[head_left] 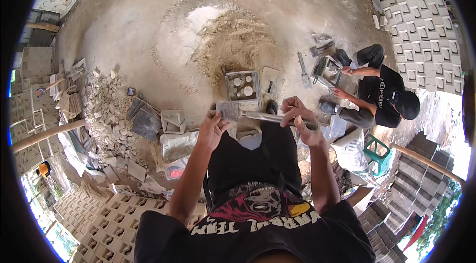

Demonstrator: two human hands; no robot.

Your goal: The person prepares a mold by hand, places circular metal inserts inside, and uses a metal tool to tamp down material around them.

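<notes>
A tool with a flat square grey head (228, 111) and a long metal handle (265, 116) lies crosswise between my two hands, over my lap. My left hand (213, 130) is closed on the edge of the square head. Around the far end of the handle, the fingers of my right hand (303, 123) are closed. Just beyond the tool, a square metal mould (227, 84) with several round pale pieces inside stands on the ground. To its right lies a flat plate (270, 75) with a dark bar on it.
Behind the mould spreads a mound of sandy powder (238, 32). At the right, a co-worker in dark clothes (389, 97) handles another mould (327, 70). A long tool (304, 70) lies between us. Rubble (106, 111) and grey slabs (145, 120) are on my left, a green stool (379, 154) on my right.
</notes>
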